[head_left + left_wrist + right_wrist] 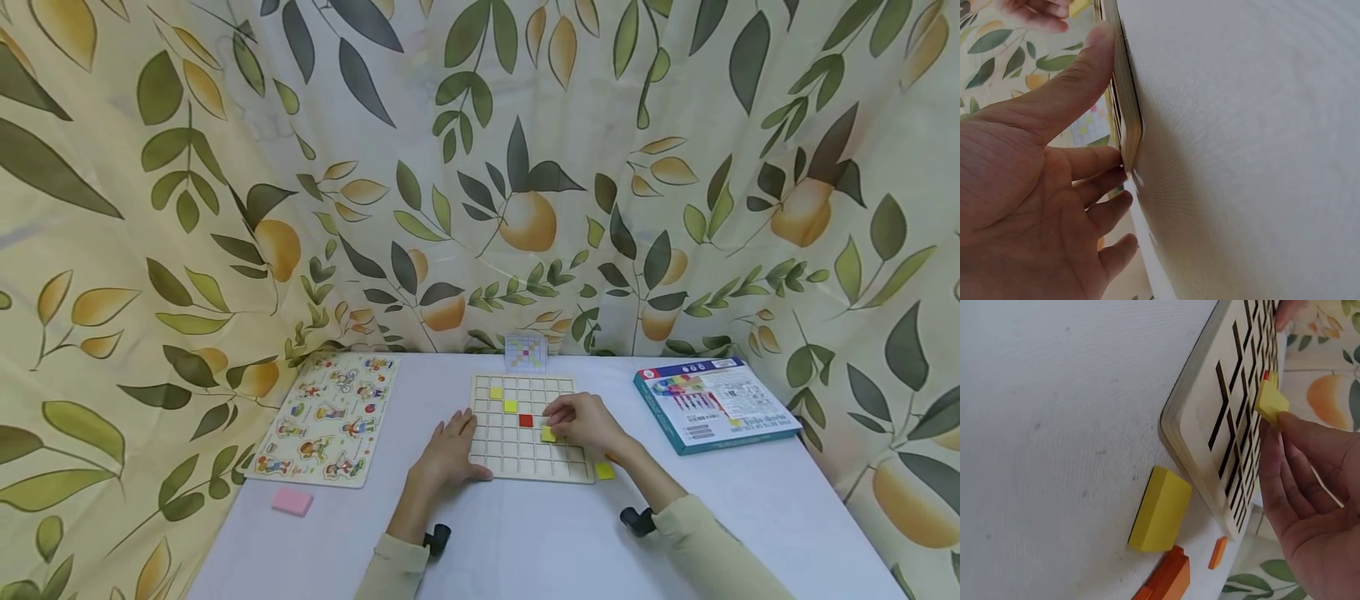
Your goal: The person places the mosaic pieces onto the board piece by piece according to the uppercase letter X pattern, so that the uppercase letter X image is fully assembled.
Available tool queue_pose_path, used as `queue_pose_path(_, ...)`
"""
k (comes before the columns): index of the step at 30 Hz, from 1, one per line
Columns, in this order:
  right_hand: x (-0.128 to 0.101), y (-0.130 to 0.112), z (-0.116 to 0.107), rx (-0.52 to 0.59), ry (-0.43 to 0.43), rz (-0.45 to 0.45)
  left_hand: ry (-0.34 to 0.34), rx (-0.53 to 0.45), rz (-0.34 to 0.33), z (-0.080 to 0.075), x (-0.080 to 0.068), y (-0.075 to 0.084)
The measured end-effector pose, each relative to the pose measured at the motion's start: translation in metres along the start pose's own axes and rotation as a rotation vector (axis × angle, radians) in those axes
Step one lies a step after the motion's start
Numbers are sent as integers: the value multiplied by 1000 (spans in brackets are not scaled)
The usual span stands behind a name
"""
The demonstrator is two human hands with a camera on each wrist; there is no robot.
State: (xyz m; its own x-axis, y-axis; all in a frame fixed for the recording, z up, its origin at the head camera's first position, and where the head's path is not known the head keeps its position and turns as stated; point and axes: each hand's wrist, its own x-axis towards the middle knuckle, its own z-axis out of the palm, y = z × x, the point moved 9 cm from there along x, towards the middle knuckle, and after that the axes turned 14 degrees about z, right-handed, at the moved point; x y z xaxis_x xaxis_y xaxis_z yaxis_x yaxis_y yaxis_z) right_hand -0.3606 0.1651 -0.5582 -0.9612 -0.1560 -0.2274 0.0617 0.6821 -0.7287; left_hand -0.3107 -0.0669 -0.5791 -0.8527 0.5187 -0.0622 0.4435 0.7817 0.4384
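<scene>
Figure puzzle board (328,418), pink block (292,502), blue box (714,403), leaf-print curtain (225,167)

A right hand (585,421) sets a yellow tile (548,434) on a wooden grid board (525,427) while the left hand (450,454) steadies the board's edge on a white table (525,542).

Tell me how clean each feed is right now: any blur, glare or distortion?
Head view: even soft light, no glare, wide-angle bowing at the edges, the square wooden grid board small but sharp. Left wrist view: the left hand fills the frame, soft and slightly blurred, and the white tabletop looks washed out. Right wrist view: tilted, yet the small yellow square tile at the right hand's fingertips is crisp.
</scene>
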Motion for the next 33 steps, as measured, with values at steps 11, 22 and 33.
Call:
queue_pose_path(11,5,-2,9,-25,39,6,-5,9,1,3,1,1)
queue_pose_path(22,3,-10,12,-97,33,-50,6,-19,6,-1,0,3)
queue_pose_path(33,0,-2,10,-121,54,-21,-5,-14,-8,1,1,-1)
